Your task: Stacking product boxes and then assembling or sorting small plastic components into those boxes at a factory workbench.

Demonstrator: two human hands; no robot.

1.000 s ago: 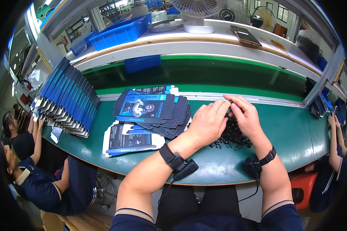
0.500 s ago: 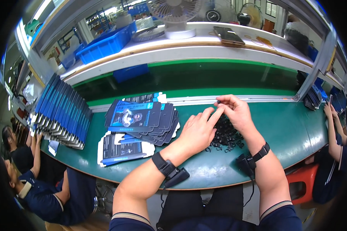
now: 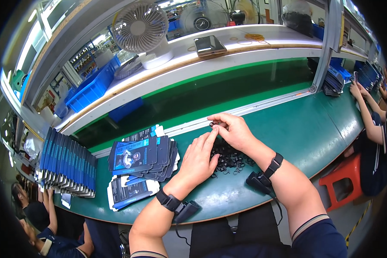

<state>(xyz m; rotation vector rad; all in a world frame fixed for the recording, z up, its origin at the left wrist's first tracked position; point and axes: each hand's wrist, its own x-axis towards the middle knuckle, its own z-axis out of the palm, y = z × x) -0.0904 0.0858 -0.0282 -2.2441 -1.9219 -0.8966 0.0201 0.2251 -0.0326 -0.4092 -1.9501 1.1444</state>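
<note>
My right hand is closed in a pinch on a small black clip, above the green worktable. My left hand holds nothing that I can see; its fingers are stretched out and the index fingertip meets the fingers of the right hand. Below and between both hands lies a heap of small black clips, some looking ring-shaped. Left of my left hand, dark blue printed cartons are piled flat, with another flat carton in front of them.
Many blue cartons stand upright in a row at far left. The raised shelf carries a white fan, a phone and a blue bin. A red stool and co-workers flank the table.
My view has swung to the right and tilted, shifting the bench and shelf leftward. My hands stay together over the heap, the right one still pinching the small black clip.
</note>
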